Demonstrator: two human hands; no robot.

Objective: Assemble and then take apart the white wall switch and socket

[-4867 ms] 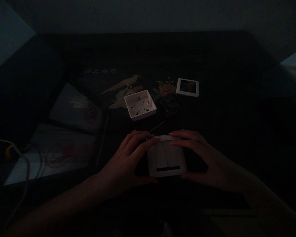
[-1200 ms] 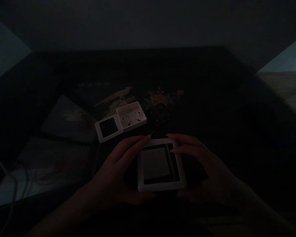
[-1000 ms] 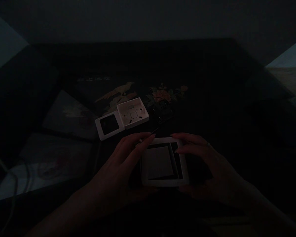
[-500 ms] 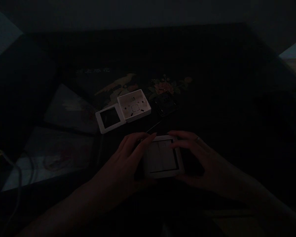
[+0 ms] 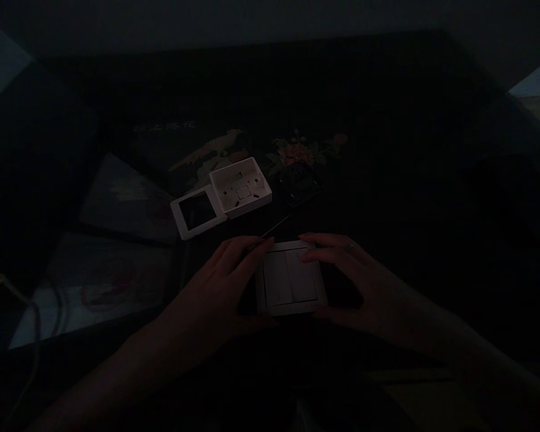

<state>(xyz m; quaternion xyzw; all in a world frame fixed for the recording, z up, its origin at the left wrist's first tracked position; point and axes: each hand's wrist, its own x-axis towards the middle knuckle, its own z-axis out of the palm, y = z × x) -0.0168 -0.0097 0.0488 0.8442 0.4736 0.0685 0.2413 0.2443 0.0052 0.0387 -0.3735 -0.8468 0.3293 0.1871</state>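
Note:
A white wall switch (image 5: 290,279) with two side-by-side rockers inside a square frame is between my hands. My left hand (image 5: 227,282) is closed on its left side, fingertips at the top left corner and thumb low near the bottom edge. On the right side, my right hand (image 5: 351,270) grips the frame, with one finger lying over the right rocker. Beyond my left fingers, a thin rod (image 5: 276,226) lies on the dark table, one end hidden by the hand. The picture is very dark.
Farther back stand an open white back box (image 5: 240,210) and, touching its left side, a white square frame (image 5: 182,222). A black switch part (image 5: 299,183) lies right of the box. A pale cable (image 5: 36,324) runs down at the left.
The rockers now sit squarely within the frame, where a dark gap showed at the right and bottom before. The view has shifted slightly, and both hands keep their hold.

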